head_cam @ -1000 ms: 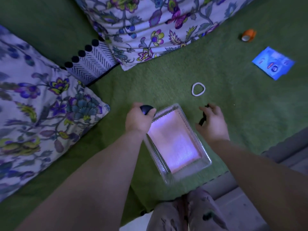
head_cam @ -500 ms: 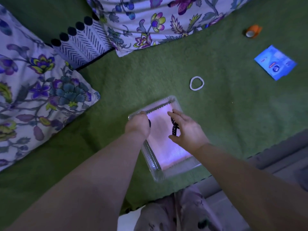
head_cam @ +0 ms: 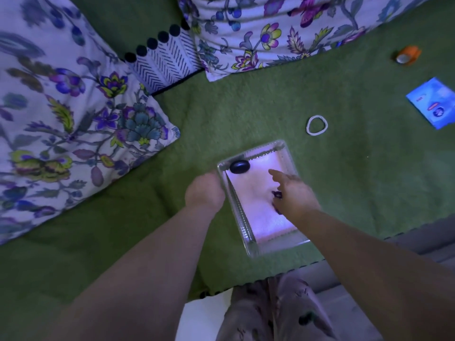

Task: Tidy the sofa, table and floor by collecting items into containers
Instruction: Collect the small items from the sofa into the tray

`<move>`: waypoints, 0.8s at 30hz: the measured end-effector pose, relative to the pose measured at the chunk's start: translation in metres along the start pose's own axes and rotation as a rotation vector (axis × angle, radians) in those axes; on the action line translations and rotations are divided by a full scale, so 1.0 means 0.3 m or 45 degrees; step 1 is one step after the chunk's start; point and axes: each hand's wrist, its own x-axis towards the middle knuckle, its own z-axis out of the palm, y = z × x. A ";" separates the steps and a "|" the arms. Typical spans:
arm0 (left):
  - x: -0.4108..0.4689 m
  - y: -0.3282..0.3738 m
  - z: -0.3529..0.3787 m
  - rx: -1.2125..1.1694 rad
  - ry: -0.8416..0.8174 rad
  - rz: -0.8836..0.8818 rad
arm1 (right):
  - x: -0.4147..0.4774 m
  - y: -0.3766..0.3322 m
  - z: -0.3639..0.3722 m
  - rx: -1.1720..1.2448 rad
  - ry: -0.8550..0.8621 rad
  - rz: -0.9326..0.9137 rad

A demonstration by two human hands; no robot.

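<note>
Holding right hand (head_cam: pixel 295 195) over clear tray (head_cam: pixel 278 247) containing black oval piece (head_cam: pixel 240 166), forefinger straightened; resting left hand (head_cam: pixel 204 190) beside rim; fingers' grasp on either side not discernible.

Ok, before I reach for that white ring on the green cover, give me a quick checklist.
1. Black oval item inside the clear tray: ok, it lies in the far left corner.
2. Right hand free to reach: cannot tell; it is over the tray with a dark piece showing under it.
3. Left hand empty: cannot tell; it sits by the tray's left wall, fingers hidden.
4. White ring unobstructed: ok, it lies alone on the green cover past the tray's far right corner.
5. Everything collected: not ok; the orange item and blue packet lie out on the cover.
</note>
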 end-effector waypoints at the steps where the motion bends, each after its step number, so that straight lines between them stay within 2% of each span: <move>1: -0.005 -0.011 0.005 -0.073 -0.026 -0.034 | 0.005 -0.003 0.004 0.038 0.008 0.027; 5: -0.014 -0.038 0.036 -0.196 -0.077 -0.094 | 0.021 -0.011 0.019 0.123 0.085 0.106; 9: -0.029 -0.035 0.065 -0.244 -0.099 -0.109 | -0.001 0.005 0.032 0.143 0.073 0.195; 18: -0.091 0.020 0.017 -0.269 -0.167 0.088 | -0.091 0.063 -0.046 0.171 0.144 0.446; 24: -0.103 0.089 0.009 -0.255 -0.167 0.122 | -0.103 0.110 -0.083 0.099 0.176 0.427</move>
